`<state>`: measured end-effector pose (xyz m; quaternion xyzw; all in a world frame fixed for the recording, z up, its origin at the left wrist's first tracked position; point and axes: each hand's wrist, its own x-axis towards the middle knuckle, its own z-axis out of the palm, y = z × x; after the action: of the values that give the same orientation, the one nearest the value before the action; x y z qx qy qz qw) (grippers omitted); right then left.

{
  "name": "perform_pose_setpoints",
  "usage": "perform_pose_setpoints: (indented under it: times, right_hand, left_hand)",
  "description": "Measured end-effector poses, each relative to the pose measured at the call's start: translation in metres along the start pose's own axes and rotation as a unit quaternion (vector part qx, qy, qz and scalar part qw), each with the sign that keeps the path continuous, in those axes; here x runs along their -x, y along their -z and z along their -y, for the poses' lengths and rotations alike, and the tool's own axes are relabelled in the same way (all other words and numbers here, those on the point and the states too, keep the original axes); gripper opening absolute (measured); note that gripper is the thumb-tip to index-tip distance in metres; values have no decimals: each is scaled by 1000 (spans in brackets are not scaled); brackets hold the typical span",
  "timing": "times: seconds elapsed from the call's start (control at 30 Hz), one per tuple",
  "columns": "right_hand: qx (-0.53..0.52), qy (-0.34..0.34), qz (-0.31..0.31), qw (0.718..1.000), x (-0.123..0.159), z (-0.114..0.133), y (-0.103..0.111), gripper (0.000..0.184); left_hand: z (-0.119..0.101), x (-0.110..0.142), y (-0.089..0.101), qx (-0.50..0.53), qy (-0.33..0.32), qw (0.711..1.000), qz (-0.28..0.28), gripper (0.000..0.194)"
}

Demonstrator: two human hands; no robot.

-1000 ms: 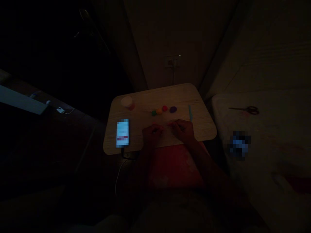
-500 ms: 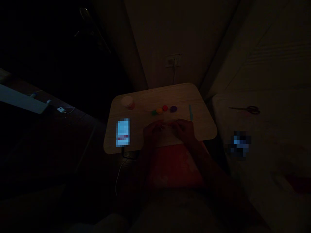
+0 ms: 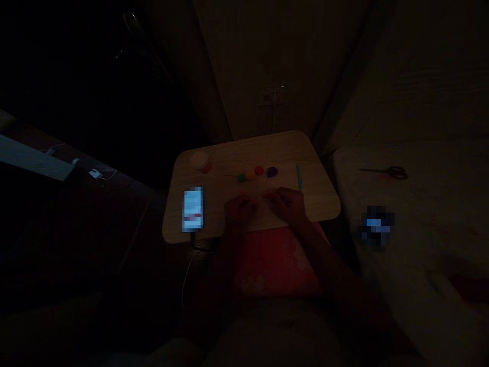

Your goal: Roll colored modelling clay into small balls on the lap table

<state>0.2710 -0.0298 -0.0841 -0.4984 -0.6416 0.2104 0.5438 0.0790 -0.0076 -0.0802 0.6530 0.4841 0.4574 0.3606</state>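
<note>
Little light falls on the small wooden table [image 3: 229, 153], where both hands rest near the front edge. My left hand [image 3: 240, 211] has its fingers curled together. To its right, my right hand [image 3: 284, 205] is closed in a pinch; a faint reddish tint shows at the fingertips of both. What they hold, if anything, is too dark to make out. Just beyond the hands lie small soft-looking lumps: green [image 3: 242, 177], orange [image 3: 249, 175], red [image 3: 259, 170] and purple [image 3: 272, 172]. A thin stick seems to reach left from the green one. A flat blue-green strip [image 3: 299, 176] lies beyond my right hand.
A lidded tub [image 3: 200, 161] stands at the table's back left. In front of it lies a lit phone [image 3: 192, 209] with a cable. Scissors [image 3: 393, 173] and a blurred dark object [image 3: 376, 227] rest on the pale surface to the right. A wall socket [image 3: 272, 96] is behind.
The gap between my hands has widened slightly, with the left fingers drawn back a little toward me. The lumps, tub and phone stay where they were.
</note>
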Motion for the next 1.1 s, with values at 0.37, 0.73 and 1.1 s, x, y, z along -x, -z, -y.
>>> perform_pose_setpoints:
  times: [0.37,0.73,1.1]
  right_hand:
    - [6,-12,2,1000,0,3,1,33]
    - [7,-18,7,1000,0,2,0,33]
    - [9,-11,7,1000,-1,3,1,33]
  left_hand:
    - [5,-6,1,6,-94,995,25,21]
    - [0,0,0,18,-36,999,25,12]
    - [-2,-2,4,-14,-54,998,18,22]
